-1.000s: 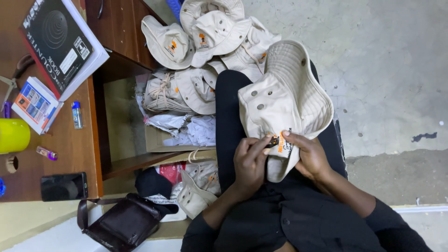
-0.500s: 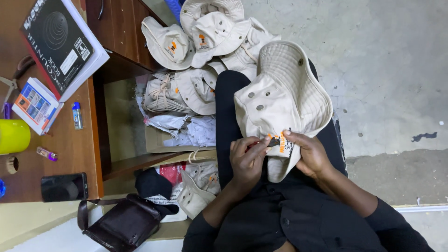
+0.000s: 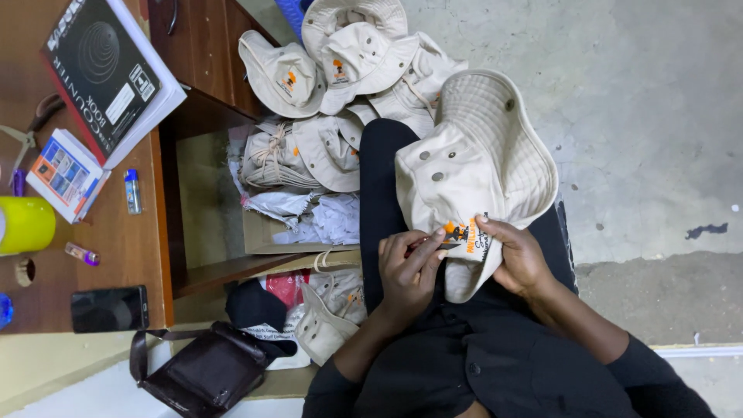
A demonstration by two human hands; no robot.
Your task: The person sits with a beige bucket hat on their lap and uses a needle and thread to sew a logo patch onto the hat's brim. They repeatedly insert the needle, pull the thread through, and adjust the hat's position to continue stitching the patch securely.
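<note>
Beige cloth hat (image 3: 472, 166) is held on the lap, w/ its orange patch pinched by left hand (image 3: 409, 272) & right hand (image 3: 520, 259) fingers. It is likely soft & light, best gripped at the brim.

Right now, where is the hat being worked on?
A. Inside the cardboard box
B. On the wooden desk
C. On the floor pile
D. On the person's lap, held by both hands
D: the hat lies over the lap, with the left hand and right hand gripping its lower edge.
</note>
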